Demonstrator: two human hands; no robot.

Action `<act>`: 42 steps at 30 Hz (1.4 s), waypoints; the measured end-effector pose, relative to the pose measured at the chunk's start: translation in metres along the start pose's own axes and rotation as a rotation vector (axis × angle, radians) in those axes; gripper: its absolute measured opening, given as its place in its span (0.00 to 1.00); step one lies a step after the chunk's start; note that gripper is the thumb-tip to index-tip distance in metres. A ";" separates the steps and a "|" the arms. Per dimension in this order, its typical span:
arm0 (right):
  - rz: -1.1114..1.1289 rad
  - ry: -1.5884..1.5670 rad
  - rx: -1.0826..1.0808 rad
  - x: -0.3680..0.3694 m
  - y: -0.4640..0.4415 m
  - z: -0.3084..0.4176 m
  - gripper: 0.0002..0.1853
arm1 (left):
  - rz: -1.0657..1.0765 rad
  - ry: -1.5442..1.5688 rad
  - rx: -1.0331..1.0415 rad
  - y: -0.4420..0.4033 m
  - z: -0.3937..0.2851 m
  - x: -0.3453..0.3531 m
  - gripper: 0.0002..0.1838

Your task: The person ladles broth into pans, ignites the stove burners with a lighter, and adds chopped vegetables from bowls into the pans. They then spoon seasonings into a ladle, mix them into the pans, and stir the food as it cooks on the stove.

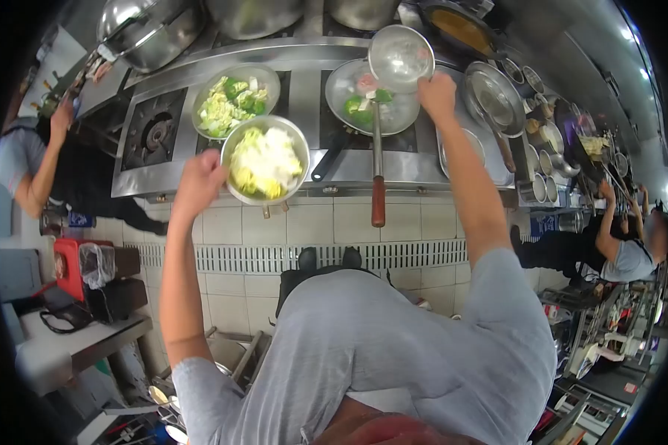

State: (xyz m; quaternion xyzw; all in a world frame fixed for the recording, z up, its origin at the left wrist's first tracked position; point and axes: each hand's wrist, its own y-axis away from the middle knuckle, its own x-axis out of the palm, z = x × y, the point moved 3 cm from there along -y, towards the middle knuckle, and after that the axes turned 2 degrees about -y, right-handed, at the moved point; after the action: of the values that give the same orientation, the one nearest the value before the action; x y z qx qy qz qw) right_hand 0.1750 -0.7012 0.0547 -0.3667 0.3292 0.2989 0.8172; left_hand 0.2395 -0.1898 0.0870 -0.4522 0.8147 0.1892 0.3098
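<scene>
My left hand [202,182] is closed on the rim of a steel bowl [304,148], held in front of the stove. Pale yellow-green leafy vegetables [256,152] with a whitish mass on top fill it. My right hand [438,98] grips a second steel bowl [401,55], tipped above the right frying pan [404,111]. That bowl looks nearly empty, with a pinkish bit near its rim. Broccoli [359,111] and pink pieces lie in the right pan. A long utensil with a wooden handle [378,202] leans out of it; its head is hidden. Cut cabbage and broccoli [234,100] fill the left pan [273,78].
Large pots [150,33] stand along the back. A burner [156,135] is at the left. Beside my right arm lies a strainer pan [495,100], near several metal containers [545,163]. Other people work at the left [33,159] and right [623,256].
</scene>
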 end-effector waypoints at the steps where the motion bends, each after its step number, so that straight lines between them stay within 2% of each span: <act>1: 0.023 -0.119 0.127 -0.011 0.019 -0.004 0.13 | 0.017 0.000 0.038 -0.026 -0.009 0.008 0.13; 4: 0.067 -0.483 0.430 -0.045 0.087 0.002 0.13 | 0.100 -0.283 0.161 -0.112 -0.039 0.034 0.15; 5: 0.075 -0.478 0.471 -0.052 0.106 -0.004 0.12 | 0.148 -0.429 0.196 -0.138 -0.058 0.047 0.16; 7: 0.084 -0.517 0.559 -0.064 0.142 -0.016 0.11 | -0.121 -0.756 0.431 -0.175 -0.095 0.080 0.16; 10: 0.080 -0.639 0.661 -0.082 0.189 -0.023 0.10 | 0.055 -0.870 0.384 -0.216 -0.154 0.133 0.15; 17: 0.027 -0.803 0.730 -0.099 0.249 -0.057 0.11 | 0.117 -1.084 0.619 -0.266 -0.187 0.243 0.13; 20: 0.003 -0.790 0.723 -0.101 0.255 -0.069 0.11 | 0.130 -1.092 0.619 -0.264 -0.209 0.247 0.13; 23: -0.014 -0.818 0.704 -0.097 0.251 -0.075 0.12 | 0.053 -1.178 0.696 -0.277 -0.215 0.240 0.13; 30: 0.099 -0.795 0.685 -0.101 0.226 -0.074 0.09 | -0.018 -1.015 0.484 -0.290 -0.209 0.179 0.14; 33: 0.147 -0.759 0.678 -0.099 0.206 -0.071 0.09 | -0.022 -0.996 0.452 -0.278 -0.212 0.156 0.15; 39: 0.269 -0.573 0.563 -0.084 0.139 -0.043 0.10 | -0.094 -0.813 0.531 -0.224 -0.233 0.120 0.12; 42: -0.108 0.085 -0.035 -0.066 0.117 -0.053 0.10 | -0.131 -0.800 0.495 -0.189 -0.238 0.092 0.12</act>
State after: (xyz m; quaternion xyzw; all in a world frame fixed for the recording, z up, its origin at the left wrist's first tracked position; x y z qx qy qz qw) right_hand 0.0325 -0.6952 0.0297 -0.4108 0.3380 0.2443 0.8108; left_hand 0.2847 -0.4855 0.1950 -0.3069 0.6217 0.1286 0.7091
